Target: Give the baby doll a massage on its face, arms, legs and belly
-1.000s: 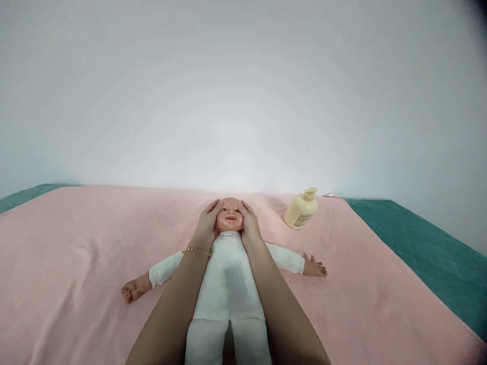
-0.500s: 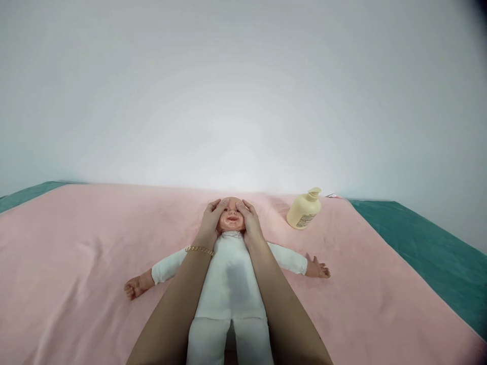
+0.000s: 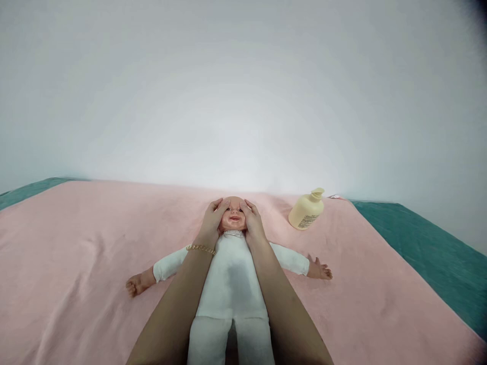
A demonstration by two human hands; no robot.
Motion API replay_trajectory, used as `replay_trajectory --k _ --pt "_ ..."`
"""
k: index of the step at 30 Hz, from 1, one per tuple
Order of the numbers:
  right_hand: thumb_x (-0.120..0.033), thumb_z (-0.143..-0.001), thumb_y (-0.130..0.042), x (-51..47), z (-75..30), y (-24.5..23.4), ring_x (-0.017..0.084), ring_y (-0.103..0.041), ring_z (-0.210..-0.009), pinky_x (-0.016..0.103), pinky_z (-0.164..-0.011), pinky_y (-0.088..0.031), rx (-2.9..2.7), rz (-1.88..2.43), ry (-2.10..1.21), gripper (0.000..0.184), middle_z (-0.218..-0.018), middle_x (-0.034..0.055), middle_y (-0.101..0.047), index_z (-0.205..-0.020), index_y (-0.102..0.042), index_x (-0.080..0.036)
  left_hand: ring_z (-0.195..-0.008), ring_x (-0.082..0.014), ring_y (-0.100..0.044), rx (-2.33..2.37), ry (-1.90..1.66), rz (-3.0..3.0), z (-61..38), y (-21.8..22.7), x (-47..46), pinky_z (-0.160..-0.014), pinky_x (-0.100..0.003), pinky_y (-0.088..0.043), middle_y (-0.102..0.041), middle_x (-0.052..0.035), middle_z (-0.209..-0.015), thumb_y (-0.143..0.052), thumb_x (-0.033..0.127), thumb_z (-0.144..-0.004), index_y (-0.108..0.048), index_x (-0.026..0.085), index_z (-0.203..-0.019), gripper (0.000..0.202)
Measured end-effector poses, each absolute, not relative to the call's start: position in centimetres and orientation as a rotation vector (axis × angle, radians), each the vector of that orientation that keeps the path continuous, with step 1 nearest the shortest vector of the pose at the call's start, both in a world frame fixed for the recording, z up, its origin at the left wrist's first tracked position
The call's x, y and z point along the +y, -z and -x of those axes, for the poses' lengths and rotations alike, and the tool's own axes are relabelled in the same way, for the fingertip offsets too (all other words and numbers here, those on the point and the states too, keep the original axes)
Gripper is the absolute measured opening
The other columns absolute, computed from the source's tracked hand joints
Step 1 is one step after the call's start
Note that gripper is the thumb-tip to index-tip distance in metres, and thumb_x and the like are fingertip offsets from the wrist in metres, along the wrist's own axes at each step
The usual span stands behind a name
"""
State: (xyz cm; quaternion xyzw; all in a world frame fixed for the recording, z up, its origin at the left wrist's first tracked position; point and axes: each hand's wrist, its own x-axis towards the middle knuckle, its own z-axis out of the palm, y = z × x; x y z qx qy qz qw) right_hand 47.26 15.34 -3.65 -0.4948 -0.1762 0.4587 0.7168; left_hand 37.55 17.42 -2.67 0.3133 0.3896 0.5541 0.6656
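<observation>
A baby doll [image 3: 236,274] with a hard head and a white cloth body lies on its back, its arms spread to either side. My left hand [image 3: 211,219] cups one side of the doll's head, the thumb resting near the brow. On the opposite side my right hand [image 3: 253,220] holds the head in the same way, thumb beside the eye. The fingertips of both hands are partly hidden around the head. A gold-coloured bracelet [image 3: 201,248] circles my left wrist.
A pale yellow pump bottle [image 3: 305,212] stands to the right of the doll's head. Under everything lies a pink blanket [image 3: 76,243], over a green surface [image 3: 426,243] that shows at the sides. A pale wall [image 3: 236,101] rises behind.
My right thumb has slid slightly outward across the doll's brow. Both hands stay on the head, and the whole view has shifted a little.
</observation>
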Motion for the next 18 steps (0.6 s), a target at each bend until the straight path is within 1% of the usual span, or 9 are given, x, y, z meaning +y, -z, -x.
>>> replay_trajectory --k 3,8,10,14,16,18 --pt "-0.03 -0.067 -0.073 15.5 -47.4 3.9 0.02 -0.066 -0.088 0.031 -0.077 -0.055 -0.38 1.079 -1.02 0.038 -0.095 0.0041 -0.069 -0.102 -0.063 -0.021 -0.082 -0.018 -0.067 0.847 -1.246 -0.669 -37.5 2.5 17.3 -0.08 -0.034 -0.055 -0.067 -0.0111 -0.099 -0.068 0.021 -0.08 -0.058 0.014 -0.104 0.026" --pt "-0.026 -0.068 -0.07 15.5 -47.4 3.7 0.02 -0.066 -0.088 0.032 -0.079 -0.055 -0.344 1.022 -1.049 0.033 -0.095 0.0035 -0.069 -0.1 -0.063 -0.021 -0.08 -0.0182 -0.067 0.846 -1.253 -0.571 -37.4 1.8 16.8 -0.081 -0.035 -0.055 -0.067 -0.0092 -0.096 -0.063 0.016 -0.08 -0.06 0.015 -0.103 0.023" --pt "-0.023 -0.069 -0.066 15.5 -47.4 3.4 0.019 -0.066 -0.087 0.032 -0.078 -0.055 -0.316 1.016 -1.066 0.032 -0.095 0.0031 -0.07 -0.101 -0.063 -0.02 -0.08 -0.0177 -0.066 0.858 -1.249 -0.555 -37.3 1.6 16.7 -0.081 -0.034 -0.054 -0.067 -0.0084 -0.095 -0.061 0.013 -0.08 -0.06 0.015 -0.103 0.023" --pt "-0.017 -0.068 -0.061 15.5 -47.4 3.1 0.018 -0.066 -0.084 0.032 -0.079 -0.054 -0.259 1.0 -1.101 0.035 -0.094 0.0024 -0.07 -0.103 -0.063 -0.021 -0.077 -0.0158 -0.065 0.888 -1.244 -0.55 -37.3 1.6 16.8 -0.078 -0.031 -0.054 -0.067 -0.0065 -0.092 -0.056 0.011 -0.081 -0.06 0.015 -0.104 0.024" --pt "-0.018 -0.068 -0.061 15.4 -47.3 3.2 0.018 -0.066 -0.085 0.033 -0.081 -0.054 -0.256 0.989 -1.107 0.036 -0.095 0.0021 -0.07 -0.104 -0.063 -0.021 -0.077 -0.0157 -0.065 0.888 -1.265 -0.54 -37.4 1.6 16.8 -0.076 -0.03 -0.054 -0.067 -0.0059 -0.091 -0.056 0.012 -0.081 -0.06 0.016 -0.102 0.021" --pt "-0.023 -0.069 -0.063 15.3 -47.3 3.3 0.019 -0.066 -0.088 0.033 -0.081 -0.054 -0.285 0.994 -1.1 0.036 -0.097 0.0022 -0.069 -0.104 -0.063 -0.022 -0.079 -0.0167 -0.065 0.867 -1.284 -0.558 -37.5 1.7 16.7 -0.077 -0.031 -0.054 -0.066 -0.0057 -0.091 -0.061 0.018 -0.081 -0.061 0.016 -0.099 0.018"
